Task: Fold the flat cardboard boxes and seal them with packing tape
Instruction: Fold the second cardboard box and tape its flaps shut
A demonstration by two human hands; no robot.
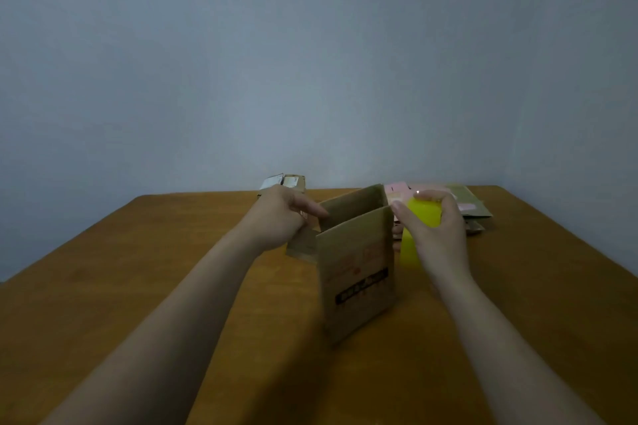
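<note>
Wood table (138, 286), bare grey wall (310, 45) behind, dim light. Cardboard box (355, 269) stands mid-table, opened into a tall narrow sleeve. Its top is unsealed and one side flap (300, 247) sticks out to the left.

Left hand (279, 221) sits at the box's upper left edge, index finger straight against the far panel. Can't tell whether the other fingers pinch the flap. Right hand (440, 238) is curled round a yellow tape roll (423, 214), thumb on the near face, roll just beside the box's right wall. Flat boxes (473, 205) are stacked far right, and a small box (293, 181) sits at the far edge.

Risks, judged from this:
- The box looks light and tall with only fingertip support. A tape pull from the right likely tips it or skews it back toward flat.
- The flaps aren't folded shut. Tape laid now would probably bridge a gap or set a crooked seam.
- With one hand on the roll, the free end could curl and stick to itself.
</note>
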